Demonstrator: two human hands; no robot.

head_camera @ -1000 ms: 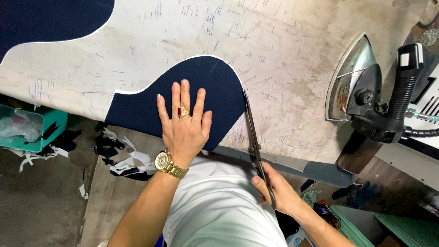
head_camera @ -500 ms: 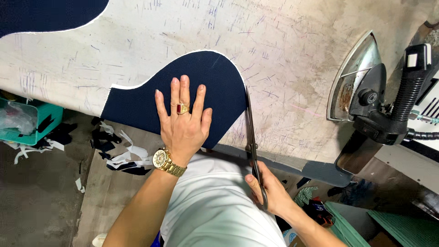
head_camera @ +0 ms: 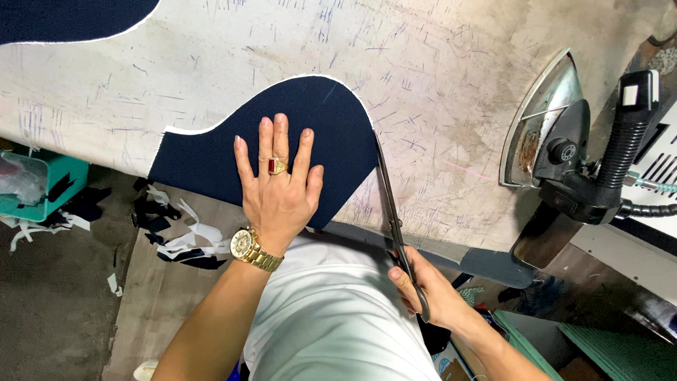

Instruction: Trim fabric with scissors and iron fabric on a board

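- The right hand [head_camera: 431, 293] grips the scissors [head_camera: 395, 219] by their handles, blades running along the cloth's right edge.
- The left hand [head_camera: 278, 185] lies flat, fingers spread, pressing the dark blue cloth [head_camera: 211, 159] on the table [head_camera: 437, 92].
- An iron [head_camera: 557, 134] stands at the far right.

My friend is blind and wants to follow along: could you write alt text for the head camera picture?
Seen from above, a person's left hand presses flat on a dark blue fabric piece on a scuffed worktable, while the right hand works scissors along the fabric's right edge. An iron rests at the right; fabric scraps lie on the floor.
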